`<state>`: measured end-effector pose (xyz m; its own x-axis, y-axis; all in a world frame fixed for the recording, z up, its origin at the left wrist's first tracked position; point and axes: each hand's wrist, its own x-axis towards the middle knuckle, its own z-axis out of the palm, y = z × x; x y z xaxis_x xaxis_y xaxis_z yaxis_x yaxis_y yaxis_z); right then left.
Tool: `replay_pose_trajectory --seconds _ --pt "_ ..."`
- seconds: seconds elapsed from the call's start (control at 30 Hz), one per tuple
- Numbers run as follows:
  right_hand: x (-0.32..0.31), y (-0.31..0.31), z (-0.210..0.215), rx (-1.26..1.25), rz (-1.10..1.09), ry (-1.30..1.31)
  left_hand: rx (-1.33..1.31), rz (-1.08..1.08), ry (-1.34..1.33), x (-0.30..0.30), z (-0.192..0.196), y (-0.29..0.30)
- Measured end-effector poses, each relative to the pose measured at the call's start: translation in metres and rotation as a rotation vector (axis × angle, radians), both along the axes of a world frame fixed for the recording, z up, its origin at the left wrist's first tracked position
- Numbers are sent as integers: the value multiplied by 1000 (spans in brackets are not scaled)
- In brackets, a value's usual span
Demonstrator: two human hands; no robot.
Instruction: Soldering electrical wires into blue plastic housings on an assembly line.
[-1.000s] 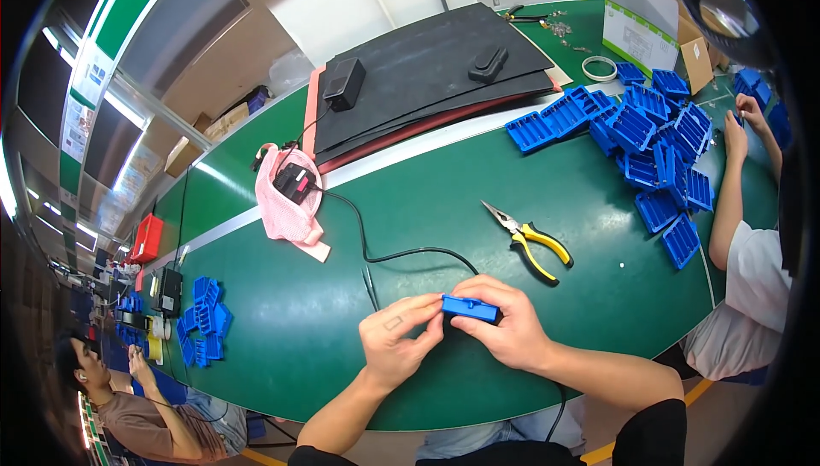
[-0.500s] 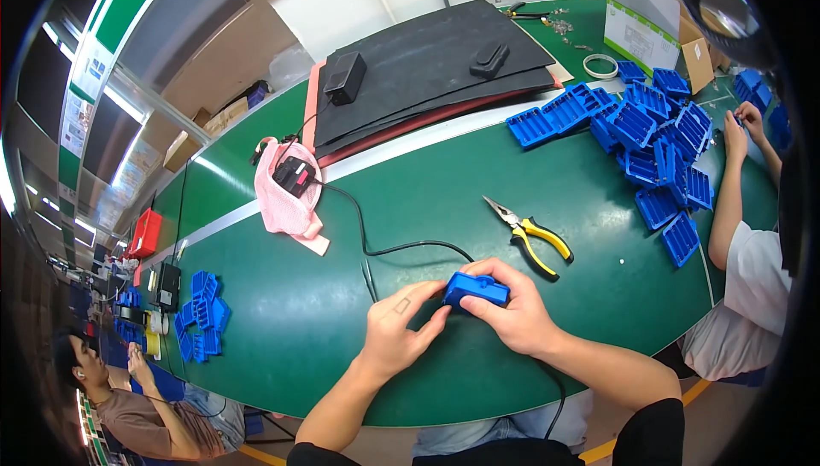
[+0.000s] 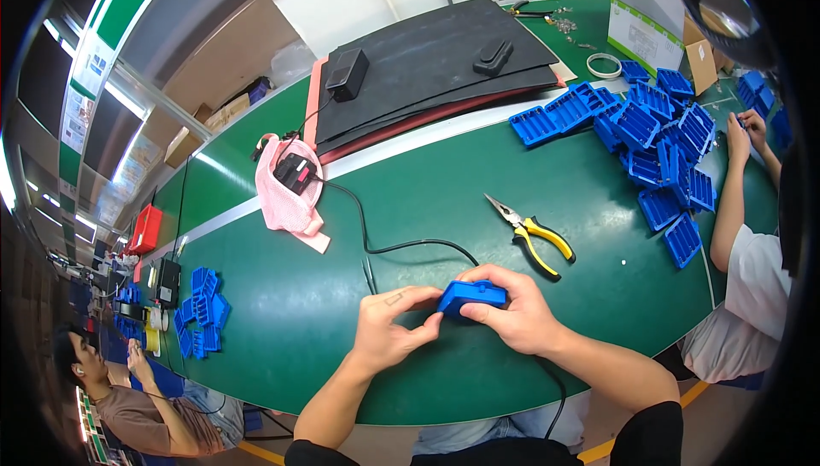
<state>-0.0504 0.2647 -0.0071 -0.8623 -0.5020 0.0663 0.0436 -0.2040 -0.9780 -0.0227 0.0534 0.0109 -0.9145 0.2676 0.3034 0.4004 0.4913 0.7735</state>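
Above the near part of the green table, a blue plastic case [image 3: 471, 297] is tilted on its side between my two hands. My right hand [image 3: 518, 312] is closed around its right end, thumb along the near side and fingers behind. With thumb and forefinger, my left hand [image 3: 397, 321] pinches the case's left end; anything small between those fingertips is hidden. Behind the case, a black cable [image 3: 410, 246] runs toward my right hand. Yellow-and-black long-nose pliers [image 3: 536, 240] lie just beyond that hand, and thin tweezers [image 3: 369, 276] rest beyond my left hand.
Blue compartmented cases [image 3: 653, 146] are heaped at right, with a smaller pile [image 3: 203, 312] at left. A pink cloth [image 3: 289, 201] holds a black device. Black sheets [image 3: 427, 64] are stacked at the back. One co-worker's forearms [image 3: 733, 184] are at right; another person [image 3: 158, 406] sits at left.
The blue case has shifted slightly left and turned a little in my hands. My left thumb and forefinger have drawn closer together at its end.
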Motion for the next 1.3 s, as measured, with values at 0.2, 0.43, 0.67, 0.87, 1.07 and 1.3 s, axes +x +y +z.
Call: replay_pose_trajectory --seconds 0.2,0.43,0.67,0.87,1.07,1.3 --pt "-2 3 0 -17 14 -70 154 -7 -161 0 1 -1" --pt "-1 -3 -6 -133 -38 -137 203 74 -43 8 -2 13" --pt "4 -5 -11 -197 -20 -143 204 43 -80 16 -11 26" --pt "3 -7 -14 -224 24 -168 135 32 1 17 -12 29" --pt "4 -9 -13 -231 16 -164 91 62 3 20 -9 32" --pt "6 -10 -15 -218 0 -171 -4 89 34 20 -8 38"
